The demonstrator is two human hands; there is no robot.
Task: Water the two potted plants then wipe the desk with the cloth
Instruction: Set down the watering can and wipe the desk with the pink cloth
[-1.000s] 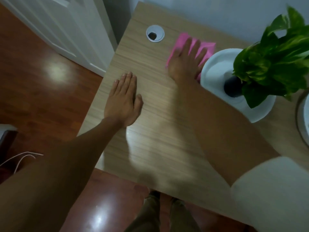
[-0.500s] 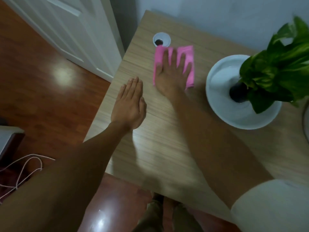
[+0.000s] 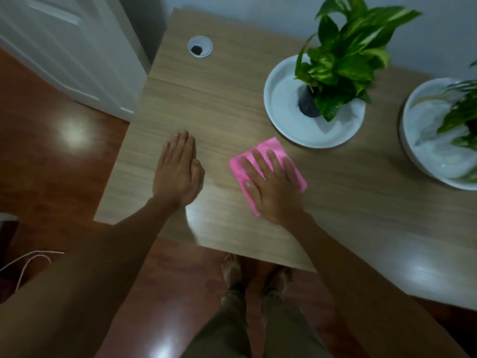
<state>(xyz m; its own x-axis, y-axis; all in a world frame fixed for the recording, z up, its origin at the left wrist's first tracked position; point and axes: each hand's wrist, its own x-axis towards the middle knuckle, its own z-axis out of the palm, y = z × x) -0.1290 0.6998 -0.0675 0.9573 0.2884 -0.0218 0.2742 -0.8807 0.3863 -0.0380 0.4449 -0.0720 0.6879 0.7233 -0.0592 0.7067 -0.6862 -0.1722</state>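
A folded pink cloth (image 3: 275, 147) lies flat on the light wooden desk (image 3: 232, 104), and my right hand (image 3: 271, 187) presses down on it with fingers spread. My left hand (image 3: 178, 171) rests palm down on the desk to the left of the cloth, fingers together, holding nothing. A leafy green plant (image 3: 343, 60) stands in a white bowl-shaped pot (image 3: 281, 120) just behind the cloth. A second white pot (image 3: 423, 140) with a plant (image 3: 462, 117) sits at the right edge, partly cut off.
A round cable grommet (image 3: 200, 46) is set in the desk's far left corner. A white door (image 3: 64, 47) and a glossy red-brown floor (image 3: 51, 156) lie to the left. White cable (image 3: 25, 262) trails on the floor. My bare feet (image 3: 255, 272) stand below the desk's near edge.
My right hand has slid the pink cloth from the far side near the grommet toward me and to the right, in front of the first pot. My left hand stays flat on the desk.
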